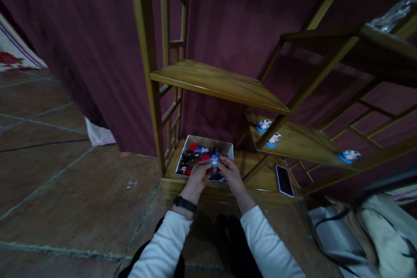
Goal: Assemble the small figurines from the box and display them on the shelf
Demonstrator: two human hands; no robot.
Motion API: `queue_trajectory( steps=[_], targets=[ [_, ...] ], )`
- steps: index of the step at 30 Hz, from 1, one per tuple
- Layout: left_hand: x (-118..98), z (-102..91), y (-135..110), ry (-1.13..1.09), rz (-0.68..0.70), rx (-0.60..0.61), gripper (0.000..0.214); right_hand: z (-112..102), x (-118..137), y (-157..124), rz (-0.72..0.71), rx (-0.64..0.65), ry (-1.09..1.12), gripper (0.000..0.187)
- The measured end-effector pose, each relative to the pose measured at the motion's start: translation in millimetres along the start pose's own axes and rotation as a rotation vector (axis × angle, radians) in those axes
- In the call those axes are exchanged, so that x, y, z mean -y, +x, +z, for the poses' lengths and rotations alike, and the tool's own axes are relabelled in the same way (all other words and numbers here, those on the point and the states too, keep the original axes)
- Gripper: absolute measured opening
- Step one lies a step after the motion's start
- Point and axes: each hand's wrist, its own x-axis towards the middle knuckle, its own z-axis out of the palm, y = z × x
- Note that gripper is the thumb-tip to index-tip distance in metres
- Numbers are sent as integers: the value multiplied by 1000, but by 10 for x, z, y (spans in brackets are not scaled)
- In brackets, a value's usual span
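Between my two hands, a small blue and white figurine [214, 160] is pinched upright above an open box. My left hand [200, 173] grips its left side, and a dark band circles that wrist. From the right, my right hand [230, 171] closes its fingers on the same figurine. Beneath them the white-rimmed cardboard box [211, 140] holds several figurines in black, red and blue. My hands hide the box's front middle part.
The box stands on the low base of a wooden shelf unit [215, 79]. A phone [284, 180] lies to its right. Blue and white figurines [273, 140] stand on a middle shelf, another figurine [348, 156] farther right. Bags [339, 230] rest on the floor at right.
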Motion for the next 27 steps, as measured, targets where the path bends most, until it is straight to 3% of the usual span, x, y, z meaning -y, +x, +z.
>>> queue_trajectory(
  steps=[7,11,18,23,27],
  targets=[
    [223,78,-29,61,-18,0,10,-165,-75,-210,101,-122,172,38],
    [322,102,-4,117,-68,21,13,-293,-124,-270,122,-83,199,37],
    [332,186,-94,212,31,222,44,-463,-41,-314,-91,-55,65,31],
    [243,311,-159,384,204,274,41,-532,56,-334,-248,-104,-32,20],
    [208,355,-170,447,244,285,38,-561,69,-345,-274,-154,-64,17]
  ],
)
